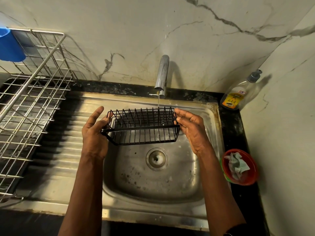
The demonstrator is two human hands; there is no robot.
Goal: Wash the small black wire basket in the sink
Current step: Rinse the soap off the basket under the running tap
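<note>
The small black wire basket (141, 126) is held level above the steel sink (179, 186), under a thin stream of water from the chrome tap (162, 74). The stream falls into the basket's right part. My left hand (94, 132) holds the basket's left end, thumb stretched up, fingers behind the wires. My right hand (192, 126) holds the right end with fingers bent against the wires.
A steel dish rack (32, 103) with a blue cup (10, 45) stands at the left over the ribbed drainboard. A dish-soap bottle (238, 94) stands in the right corner. A red bowl with a cloth (240, 167) sits on the black counter at the right.
</note>
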